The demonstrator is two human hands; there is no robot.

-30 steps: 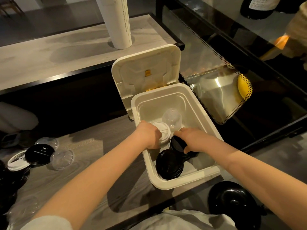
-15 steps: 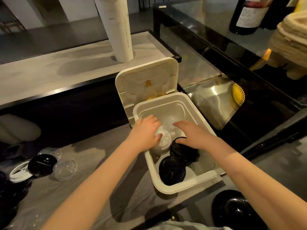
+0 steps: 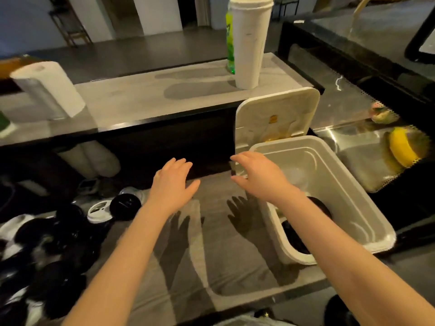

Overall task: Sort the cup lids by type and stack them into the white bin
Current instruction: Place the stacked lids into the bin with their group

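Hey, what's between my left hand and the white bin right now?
In the head view, a bare strip of grey counter lies there, then your right hand, held over the left edge of the white bin. No lids.

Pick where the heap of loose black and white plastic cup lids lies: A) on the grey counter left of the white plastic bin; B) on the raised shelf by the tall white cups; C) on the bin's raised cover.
A: the loose black and white plastic cup lids sit heaped on the grey counter, left of the white plastic bin.
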